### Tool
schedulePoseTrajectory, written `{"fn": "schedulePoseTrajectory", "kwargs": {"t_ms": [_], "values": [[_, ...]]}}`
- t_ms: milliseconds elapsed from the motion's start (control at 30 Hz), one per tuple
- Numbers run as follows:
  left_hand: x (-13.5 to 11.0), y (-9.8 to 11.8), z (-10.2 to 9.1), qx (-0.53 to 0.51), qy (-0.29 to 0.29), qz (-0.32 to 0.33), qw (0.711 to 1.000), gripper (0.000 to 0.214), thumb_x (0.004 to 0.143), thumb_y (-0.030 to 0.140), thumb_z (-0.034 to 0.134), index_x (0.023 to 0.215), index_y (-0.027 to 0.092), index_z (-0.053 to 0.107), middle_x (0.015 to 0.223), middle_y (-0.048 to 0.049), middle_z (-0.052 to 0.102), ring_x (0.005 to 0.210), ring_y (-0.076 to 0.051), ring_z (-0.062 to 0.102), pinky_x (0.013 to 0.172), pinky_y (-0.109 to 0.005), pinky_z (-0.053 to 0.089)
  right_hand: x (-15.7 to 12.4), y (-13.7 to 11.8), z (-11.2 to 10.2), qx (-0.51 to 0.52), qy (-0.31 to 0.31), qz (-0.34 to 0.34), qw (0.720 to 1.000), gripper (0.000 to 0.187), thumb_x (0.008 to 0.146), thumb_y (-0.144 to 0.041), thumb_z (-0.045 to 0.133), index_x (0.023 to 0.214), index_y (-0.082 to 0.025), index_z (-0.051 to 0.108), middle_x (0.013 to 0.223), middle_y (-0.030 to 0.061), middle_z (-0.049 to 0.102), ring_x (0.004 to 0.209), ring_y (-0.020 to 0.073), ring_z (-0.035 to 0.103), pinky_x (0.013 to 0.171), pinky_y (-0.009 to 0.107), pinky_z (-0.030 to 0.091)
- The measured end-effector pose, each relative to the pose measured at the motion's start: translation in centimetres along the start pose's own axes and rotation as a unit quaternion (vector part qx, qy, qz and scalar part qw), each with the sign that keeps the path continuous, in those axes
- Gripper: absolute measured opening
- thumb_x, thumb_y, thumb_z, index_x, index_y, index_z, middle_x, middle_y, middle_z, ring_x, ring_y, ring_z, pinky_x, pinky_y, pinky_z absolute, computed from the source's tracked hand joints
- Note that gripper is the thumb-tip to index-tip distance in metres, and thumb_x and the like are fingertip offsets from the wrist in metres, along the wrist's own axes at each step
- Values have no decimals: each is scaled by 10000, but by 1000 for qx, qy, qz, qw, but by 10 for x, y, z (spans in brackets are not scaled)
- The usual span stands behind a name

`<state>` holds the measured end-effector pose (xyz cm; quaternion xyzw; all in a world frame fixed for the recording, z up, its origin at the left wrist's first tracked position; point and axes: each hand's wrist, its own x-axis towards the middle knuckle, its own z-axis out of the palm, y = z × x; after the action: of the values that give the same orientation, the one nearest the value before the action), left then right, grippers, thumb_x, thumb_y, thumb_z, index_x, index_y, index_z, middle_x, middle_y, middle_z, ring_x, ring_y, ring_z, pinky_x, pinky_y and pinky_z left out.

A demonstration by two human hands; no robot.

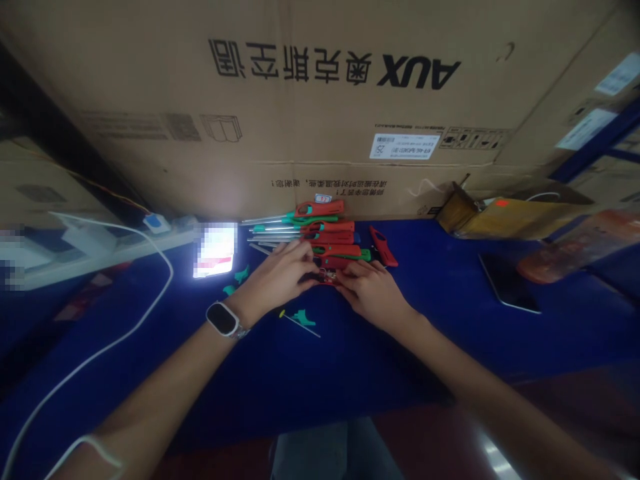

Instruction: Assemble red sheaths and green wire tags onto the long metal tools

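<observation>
My left hand, wearing a smart band at the wrist, pinches one end of a red lighter body. At its other end the fingers of my right hand are closed on it. Small pale and metallic parts show inside the body; fingers hide much of it. Just beyond my hands lies a pile of long-necked lighters with red and green handles and metal tubes. A loose red handle shell rests right of the pile. Nearer me lie a teal trigger piece and a thin yellow-ended rod.
A large cardboard box stands behind the blue table. At left are a lit screen, more teal pieces and a white cable. To the right lie a dark phone, an orange-tinted bottle and a brown box.
</observation>
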<state>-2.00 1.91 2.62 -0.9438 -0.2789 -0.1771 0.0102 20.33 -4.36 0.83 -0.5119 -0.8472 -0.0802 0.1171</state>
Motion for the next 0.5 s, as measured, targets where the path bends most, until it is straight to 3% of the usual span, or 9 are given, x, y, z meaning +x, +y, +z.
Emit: {"fn": "schedulePoseTrajectory", "kwargs": {"t_ms": [100, 333, 500], "values": [[5, 1, 4, -5, -20, -6, 1000, 122, 886, 309, 684, 937, 218, 746, 962, -51, 578, 989, -248, 538, 876, -398, 441, 0, 1, 2, 10, 7, 1, 1000, 208, 961, -278, 593, 1095, -174, 713, 970, 66, 690, 981, 215, 602, 806, 359, 368], [3, -13, 6, -127, -38, -51, 990, 100, 875, 237, 679, 939, 242, 757, 937, -32, 569, 914, -214, 561, 855, -374, 457, -1, 2, 4, 21, 17, 4, 1000, 208, 956, -265, 597, 1102, -176, 715, 977, 66, 695, 993, 223, 612, 820, 369, 385], [4, -16, 6, -113, -46, -29, 992, 129, 887, 192, 635, 923, 223, 754, 959, -43, 576, 908, -216, 568, 864, -377, 458, -1, 2, 4, 27, 18, 5, 999, 192, 959, -275, 597, 1074, -186, 722, 961, 57, 693, 990, 219, 611, 815, 368, 389]]}}
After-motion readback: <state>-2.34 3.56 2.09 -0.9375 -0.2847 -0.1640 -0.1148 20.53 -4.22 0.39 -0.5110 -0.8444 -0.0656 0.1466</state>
